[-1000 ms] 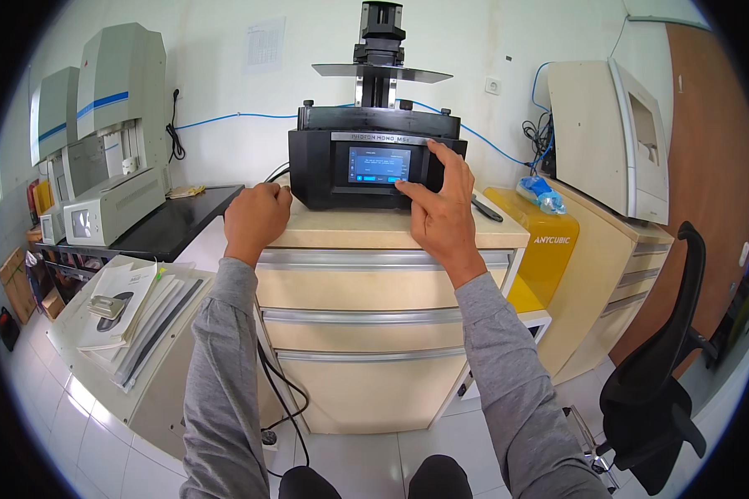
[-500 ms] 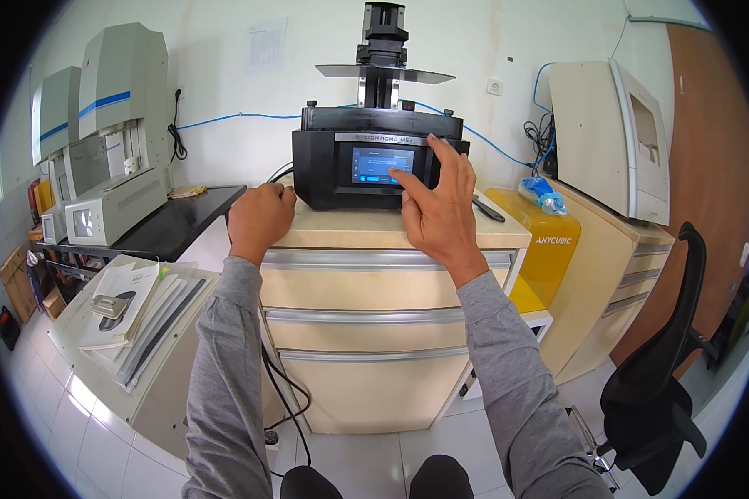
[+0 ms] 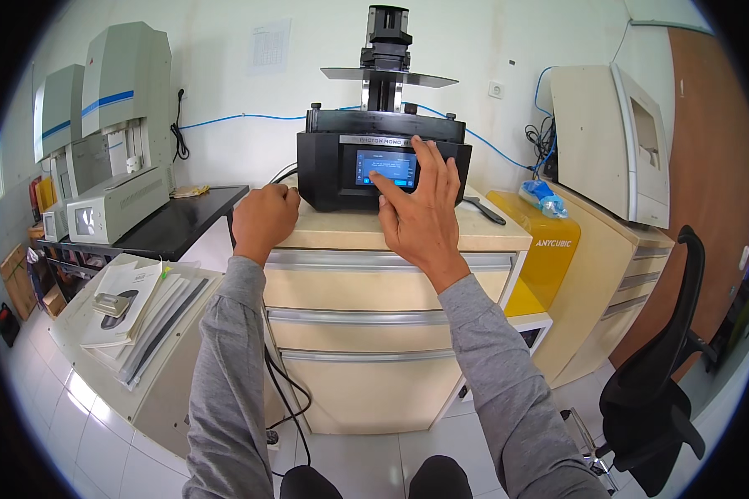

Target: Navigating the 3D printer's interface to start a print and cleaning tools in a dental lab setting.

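Observation:
A black resin printer with a small lit touchscreen stands on a beige drawer cabinet. My right hand is spread in front of the screen, its index fingertip touching the screen's lower left part. My left hand rests as a loose fist on the cabinet top, just left of the printer, holding nothing. The printer's build plate hangs raised on its column above the body.
A yellow printer cover and a beige machine stand to the right, a black office chair at lower right. Left are grey machines on a black table and stacked papers. A black cable hangs down.
My right hand has slid left across the printer's front, from the screen's right side to its lower left. The left hand has stayed put.

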Action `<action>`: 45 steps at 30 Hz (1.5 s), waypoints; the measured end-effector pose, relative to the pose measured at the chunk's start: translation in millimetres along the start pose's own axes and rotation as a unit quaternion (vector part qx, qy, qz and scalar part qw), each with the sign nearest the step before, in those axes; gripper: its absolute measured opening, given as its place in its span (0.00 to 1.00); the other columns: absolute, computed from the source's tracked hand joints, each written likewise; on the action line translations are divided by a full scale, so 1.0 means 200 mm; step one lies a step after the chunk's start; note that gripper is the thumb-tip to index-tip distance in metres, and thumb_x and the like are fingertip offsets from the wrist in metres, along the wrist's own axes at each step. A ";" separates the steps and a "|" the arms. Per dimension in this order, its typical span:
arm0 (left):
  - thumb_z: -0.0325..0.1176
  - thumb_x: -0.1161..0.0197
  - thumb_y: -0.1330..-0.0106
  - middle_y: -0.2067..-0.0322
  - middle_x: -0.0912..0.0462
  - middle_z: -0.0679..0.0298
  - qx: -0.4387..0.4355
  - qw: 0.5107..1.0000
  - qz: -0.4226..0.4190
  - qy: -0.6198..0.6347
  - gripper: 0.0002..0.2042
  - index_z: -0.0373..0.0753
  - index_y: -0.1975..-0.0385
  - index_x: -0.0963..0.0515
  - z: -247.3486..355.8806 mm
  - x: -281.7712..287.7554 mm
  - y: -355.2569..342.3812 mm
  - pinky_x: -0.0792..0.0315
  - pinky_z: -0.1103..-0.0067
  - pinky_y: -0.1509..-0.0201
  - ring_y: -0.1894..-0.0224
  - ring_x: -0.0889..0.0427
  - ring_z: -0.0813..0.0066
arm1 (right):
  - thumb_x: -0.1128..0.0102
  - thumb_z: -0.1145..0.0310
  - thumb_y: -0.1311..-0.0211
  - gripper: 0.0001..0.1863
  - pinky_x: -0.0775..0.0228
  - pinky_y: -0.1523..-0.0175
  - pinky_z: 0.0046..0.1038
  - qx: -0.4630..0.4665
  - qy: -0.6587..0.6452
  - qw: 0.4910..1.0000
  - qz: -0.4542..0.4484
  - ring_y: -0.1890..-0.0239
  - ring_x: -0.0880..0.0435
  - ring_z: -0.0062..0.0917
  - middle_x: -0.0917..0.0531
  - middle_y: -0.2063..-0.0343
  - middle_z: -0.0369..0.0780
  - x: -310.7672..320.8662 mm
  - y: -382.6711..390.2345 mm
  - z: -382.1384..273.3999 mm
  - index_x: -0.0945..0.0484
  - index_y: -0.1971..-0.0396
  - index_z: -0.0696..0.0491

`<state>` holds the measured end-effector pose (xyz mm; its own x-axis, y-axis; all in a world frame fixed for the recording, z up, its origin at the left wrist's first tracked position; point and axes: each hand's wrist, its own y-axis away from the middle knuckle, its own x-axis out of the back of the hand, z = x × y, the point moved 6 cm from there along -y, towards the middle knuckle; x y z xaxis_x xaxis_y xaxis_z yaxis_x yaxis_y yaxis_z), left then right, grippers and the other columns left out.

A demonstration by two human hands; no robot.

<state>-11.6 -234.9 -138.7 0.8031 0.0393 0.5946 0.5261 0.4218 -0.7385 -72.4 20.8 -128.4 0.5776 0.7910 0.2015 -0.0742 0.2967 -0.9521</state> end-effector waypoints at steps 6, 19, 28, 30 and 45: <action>0.47 0.45 0.26 0.64 0.10 0.47 -0.001 1.000 -0.008 0.006 0.20 0.41 0.64 0.10 0.01 0.00 0.01 0.19 0.54 0.50 0.59 0.12 0.42 | 0.38 0.65 0.34 0.17 0.63 0.19 0.62 -0.017 0.020 1.000 -0.015 0.20 0.46 0.55 0.39 0.25 0.55 0.00 0.01 0.01 0.09 0.47 0.39; 0.47 0.45 0.25 0.62 0.09 0.47 0.006 1.000 -0.021 0.009 0.19 0.42 0.61 0.10 0.03 0.00 0.01 0.18 0.55 0.48 0.57 0.11 0.42 | 0.39 0.73 0.36 0.06 0.32 0.45 0.45 -0.118 0.026 0.980 0.157 0.51 0.22 0.45 0.22 0.57 0.48 0.29 0.44 0.49 0.19 0.61 0.57; 0.43 0.46 0.28 0.69 0.11 0.51 -0.068 0.978 0.176 -0.083 0.17 0.38 0.65 0.12 0.00 0.03 0.07 0.20 0.55 0.53 0.65 0.13 0.46 | 0.43 0.74 0.31 0.07 0.33 0.39 0.43 -0.071 0.037 0.992 0.097 0.52 0.20 0.41 0.15 0.55 0.45 0.29 0.54 0.44 0.18 0.59 0.57; 0.41 0.48 0.26 0.70 0.11 0.51 -0.080 0.992 0.083 -0.046 0.18 0.38 0.67 0.12 0.03 0.02 0.10 0.21 0.56 0.51 0.66 0.13 0.47 | 0.43 0.74 0.31 0.07 0.33 0.39 0.43 -0.069 0.026 0.993 0.095 0.52 0.19 0.41 0.13 0.57 0.44 0.30 0.54 0.45 0.17 0.59 0.57; 0.37 0.42 0.23 0.61 0.08 0.58 -0.135 0.960 0.236 0.063 0.15 0.35 0.65 0.12 0.04 0.10 0.35 0.30 0.65 0.45 0.58 0.16 0.58 | 0.43 0.73 0.30 0.07 0.34 0.37 0.42 -0.071 0.028 0.992 0.099 0.52 0.19 0.40 0.13 0.57 0.44 0.31 0.54 0.44 0.17 0.59 0.56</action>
<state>39.5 -197.0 -176.5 0.9885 0.0516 0.1425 0.1346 0.1331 -0.9819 -115.2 149.5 -198.4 0.6074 0.7944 -0.0024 -0.0786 0.0571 -0.9953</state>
